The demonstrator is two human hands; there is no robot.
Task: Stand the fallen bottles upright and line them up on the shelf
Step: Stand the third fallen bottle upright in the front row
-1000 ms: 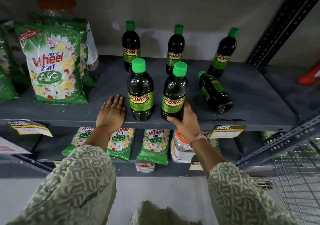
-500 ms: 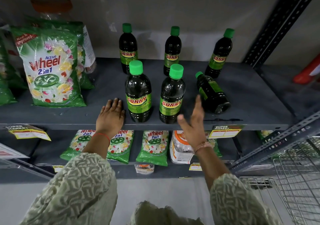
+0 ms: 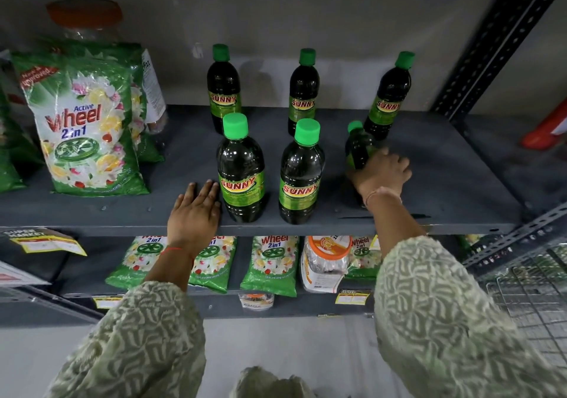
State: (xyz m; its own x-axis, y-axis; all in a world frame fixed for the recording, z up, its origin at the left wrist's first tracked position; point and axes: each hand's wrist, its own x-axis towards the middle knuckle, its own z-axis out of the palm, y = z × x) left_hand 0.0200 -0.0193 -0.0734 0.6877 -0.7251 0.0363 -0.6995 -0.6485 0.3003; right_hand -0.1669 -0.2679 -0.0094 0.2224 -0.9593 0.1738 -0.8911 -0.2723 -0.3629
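We see a dark grey metal shelf (image 3: pixel 445 182) carrying five upright Sunny bottles: three at the back (image 3: pixel 223 90) (image 3: pixel 303 90) (image 3: pixel 387 96), two at the front (image 3: pixel 241 170) (image 3: pixel 301 173). A sixth bottle (image 3: pixel 359 147) lies fallen at front right, cap pointing backward. At left stand Wheel detergent packs (image 3: pixel 89 127), with an orange-lidded jar (image 3: pixel 92 26) behind them. The left hand (image 3: pixel 194 213) rests flat on the front edge.

Glossy plastic bottles (image 3: pixel 241 170) stand on a matt grey metal shelf (image 3: pixel 460 182).
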